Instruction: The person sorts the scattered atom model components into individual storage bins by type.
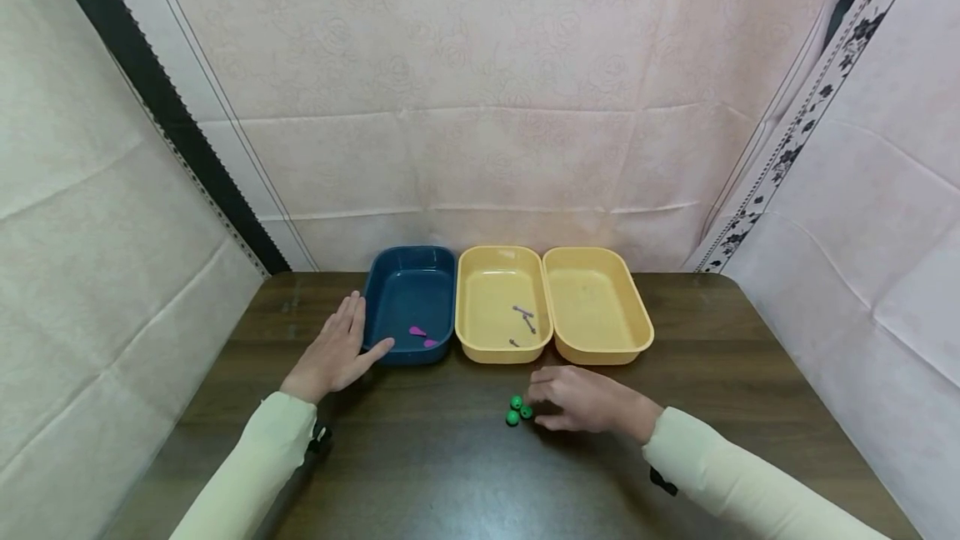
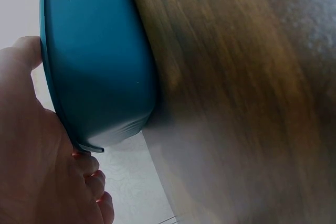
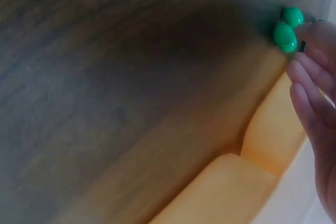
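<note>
Three round green beads point(image 1: 512, 418) sit close together on the table, in front of the middle tray. My right hand point(image 1: 577, 398) reaches in from their right, fingers loosely bent; in the right wrist view its fingertips point(image 3: 296, 72) come right up to the beads point(image 3: 285, 37). Whether a finger touches one cannot be told. Against the left rim of the dark blue tray point(image 1: 408, 273) lies my left hand point(image 1: 337, 348), its fingers straight and thumb spread toward the front corner. That tray point(image 2: 100, 56) fills much of the left wrist view, with the thumb at its rim.
Small magenta pieces point(image 1: 417, 331) lie in the blue tray. Beside it stands a yellow tray point(image 1: 498, 265) with several thin purple pieces point(image 1: 522, 311), then a second yellow tray point(image 1: 592, 290). All stand on a brown wooden table point(image 1: 420, 473) before a pale cloth backdrop point(image 1: 480, 148).
</note>
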Demonstrator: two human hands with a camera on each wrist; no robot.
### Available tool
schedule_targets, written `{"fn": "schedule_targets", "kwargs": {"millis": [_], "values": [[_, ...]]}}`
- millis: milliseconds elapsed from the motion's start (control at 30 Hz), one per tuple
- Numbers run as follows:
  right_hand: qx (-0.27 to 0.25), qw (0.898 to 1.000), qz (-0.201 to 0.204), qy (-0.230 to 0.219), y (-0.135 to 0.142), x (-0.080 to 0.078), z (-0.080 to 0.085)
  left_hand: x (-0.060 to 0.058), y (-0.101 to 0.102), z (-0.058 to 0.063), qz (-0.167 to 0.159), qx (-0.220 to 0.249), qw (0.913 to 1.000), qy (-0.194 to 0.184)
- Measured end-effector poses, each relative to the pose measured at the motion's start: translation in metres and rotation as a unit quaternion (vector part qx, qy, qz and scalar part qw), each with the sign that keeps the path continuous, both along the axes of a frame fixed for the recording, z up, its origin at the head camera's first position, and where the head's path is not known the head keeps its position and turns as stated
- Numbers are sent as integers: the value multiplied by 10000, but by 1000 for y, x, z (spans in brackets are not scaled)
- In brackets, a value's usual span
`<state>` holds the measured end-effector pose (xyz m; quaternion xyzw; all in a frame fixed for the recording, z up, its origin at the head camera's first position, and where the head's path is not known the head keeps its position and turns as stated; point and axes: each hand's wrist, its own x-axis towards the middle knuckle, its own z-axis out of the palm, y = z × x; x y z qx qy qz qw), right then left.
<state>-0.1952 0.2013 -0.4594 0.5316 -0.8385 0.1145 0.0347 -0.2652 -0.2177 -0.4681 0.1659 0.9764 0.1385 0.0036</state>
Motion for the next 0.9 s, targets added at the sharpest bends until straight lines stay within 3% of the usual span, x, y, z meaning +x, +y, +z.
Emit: {"fn": "schedule_targets", "kwargs": {"millis": [300, 467, 667, 900], "values": [[253, 9993, -247, -133, -5, 2, -10, 1, 0, -1, 10, 59, 10000, -29], [405, 9946, -555, -778, -6, 6, -12, 1, 0, -2, 25, 50, 10000, -40], [241, 9860, -851, -1416, -1, 5, -1, 1, 1, -1, 16, 51, 10000, -36], [305, 9846, -1020, -1386, 10, 1, 22, 1, -1, -1, 9, -10, 10000, 2]]}}
